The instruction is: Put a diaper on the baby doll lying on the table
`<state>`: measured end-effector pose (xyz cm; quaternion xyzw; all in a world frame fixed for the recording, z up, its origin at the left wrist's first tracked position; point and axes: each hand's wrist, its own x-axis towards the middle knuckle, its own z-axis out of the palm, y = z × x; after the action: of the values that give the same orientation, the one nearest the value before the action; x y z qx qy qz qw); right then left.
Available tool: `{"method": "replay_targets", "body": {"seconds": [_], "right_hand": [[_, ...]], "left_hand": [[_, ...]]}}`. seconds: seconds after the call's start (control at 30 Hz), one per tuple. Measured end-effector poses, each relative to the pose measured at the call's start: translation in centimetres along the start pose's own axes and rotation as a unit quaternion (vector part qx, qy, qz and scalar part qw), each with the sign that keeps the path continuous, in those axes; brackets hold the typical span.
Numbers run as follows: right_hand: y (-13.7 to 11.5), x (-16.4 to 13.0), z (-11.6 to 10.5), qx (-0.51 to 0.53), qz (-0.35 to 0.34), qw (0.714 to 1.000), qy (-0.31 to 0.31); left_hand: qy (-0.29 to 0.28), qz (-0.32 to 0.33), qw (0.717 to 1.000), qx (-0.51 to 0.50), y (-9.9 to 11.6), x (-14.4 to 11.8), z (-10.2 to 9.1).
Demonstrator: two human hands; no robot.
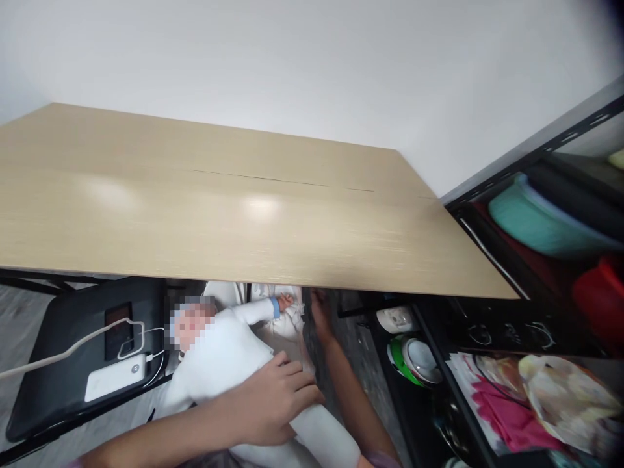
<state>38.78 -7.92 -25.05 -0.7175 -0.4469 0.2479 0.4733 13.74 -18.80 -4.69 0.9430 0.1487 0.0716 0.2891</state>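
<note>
A small figure in white clothes and a pale blue cap (224,357) lies tilted across my lap; I cannot tell if it is a baby or a lifelike doll. Its arm with a blue cuff stretches toward the table edge. My left hand (280,400) lies over its hip and upper leg, fingers curled round it. My right hand (320,315) reaches down beside a white plastic bag (287,318), just below the table edge. The table hides its fingertips, so I cannot see what they touch.
A wooden table (253,214) spans the view ahead. At left, a black stool (63,338) carries a white power bank (116,378), a phone and cables. A black shelf (468,403) at right holds tins, a teal bowl (546,218), a pink cloth (509,416) and plastic bags.
</note>
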Motion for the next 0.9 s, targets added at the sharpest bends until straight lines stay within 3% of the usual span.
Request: {"method": "replay_targets", "body": {"seconds": [0.13,0.37,0.67,0.9], "right_hand": [[-0.8,-2.2,1.9,-0.039,-0.020,0.999,-0.029],[-1.9,-3.5,4.9,-0.087,-0.141,0.967,-0.195],[-1.8,-2.1,4.9,-0.068,-0.140,0.962,-0.224],[-5.3,-3.2,2.6,-0.082,-0.175,0.960,-0.203]], "left_hand": [[-0.001,0.000,1.000,0.004,0.0,0.1,-0.2],[0.005,0.002,1.000,0.013,0.1,0.3,-0.3],[0.014,0.013,1.000,0.017,-0.2,0.1,0.1],[0.012,0.008,1.000,0.025,0.1,0.1,0.0]]}}
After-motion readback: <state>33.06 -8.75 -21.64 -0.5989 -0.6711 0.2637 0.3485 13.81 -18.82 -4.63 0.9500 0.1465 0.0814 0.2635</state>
